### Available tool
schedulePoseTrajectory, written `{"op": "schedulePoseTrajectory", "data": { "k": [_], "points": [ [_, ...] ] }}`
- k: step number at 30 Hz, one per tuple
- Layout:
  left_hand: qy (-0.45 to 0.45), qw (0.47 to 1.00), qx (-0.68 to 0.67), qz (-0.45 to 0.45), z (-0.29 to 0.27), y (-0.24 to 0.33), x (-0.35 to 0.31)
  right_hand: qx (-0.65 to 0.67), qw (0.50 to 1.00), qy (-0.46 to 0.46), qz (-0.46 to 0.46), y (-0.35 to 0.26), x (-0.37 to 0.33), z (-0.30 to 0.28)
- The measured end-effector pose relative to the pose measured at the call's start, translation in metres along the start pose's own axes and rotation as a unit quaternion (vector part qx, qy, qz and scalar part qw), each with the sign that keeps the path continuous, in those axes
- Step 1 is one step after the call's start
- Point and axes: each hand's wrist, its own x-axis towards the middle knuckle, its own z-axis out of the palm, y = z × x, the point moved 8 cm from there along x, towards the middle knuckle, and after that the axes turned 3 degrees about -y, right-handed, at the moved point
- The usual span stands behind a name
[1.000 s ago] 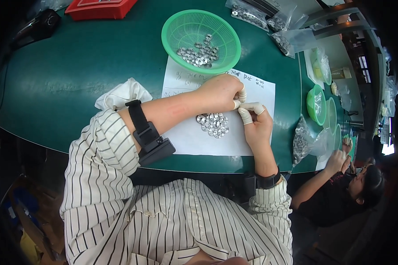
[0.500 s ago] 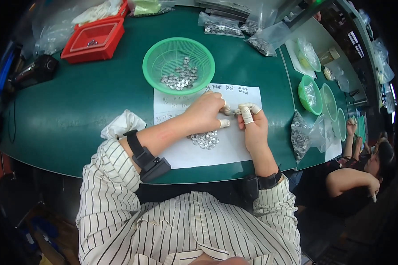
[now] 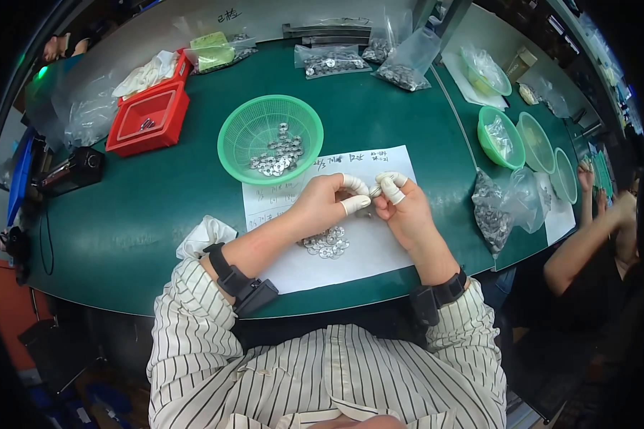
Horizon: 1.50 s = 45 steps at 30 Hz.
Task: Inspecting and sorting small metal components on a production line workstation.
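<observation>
Nearest, the left hand (image 3: 318, 204) is half open, its covered fingers curled toward the thumb; whether it grips anything, I cannot tell. The right hand (image 3: 411, 214) meets it, thumb and finger pinched on a small metal piece (image 3: 376, 191) (mostly hidden by the fingertips) above the white paper (image 3: 372, 250). A pile of silver discs (image 3: 329, 244) lies on that sheet, just beyond the left forearm.

Farther out, the green mesh basket (image 3: 223, 146) holds more loose discs (image 3: 279, 157), gathered toward its near side. To the right, a clear bag (image 3: 491, 214) is full of grey metal parts. Farther left, the red tray (image 3: 143, 145) contains a few small pieces, and a flat bag (image 3: 333, 63) at the back holds metal parts.
</observation>
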Motion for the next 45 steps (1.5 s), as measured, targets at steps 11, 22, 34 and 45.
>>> {"op": "schedulePoseTrajectory", "data": {
  "k": [11,22,34,45],
  "points": [
    [-0.062,0.949,0.261,0.165,0.02,0.029,-0.009,-0.195,0.97,0.125,-0.074,-0.002,-0.007,0.001],
    [-0.072,0.917,0.349,0.18,0.035,0.035,-0.015,-0.193,0.963,0.147,-0.119,-0.015,-0.004,-0.008],
    [-0.028,0.926,0.34,0.161,0.023,0.026,-0.011,-0.278,0.947,0.145,-0.073,-0.016,-0.013,-0.009],
    [-0.011,0.916,0.346,0.202,0.018,0.03,-0.012,-0.368,0.917,0.092,-0.123,-0.007,-0.036,-0.008]
  ]
}}
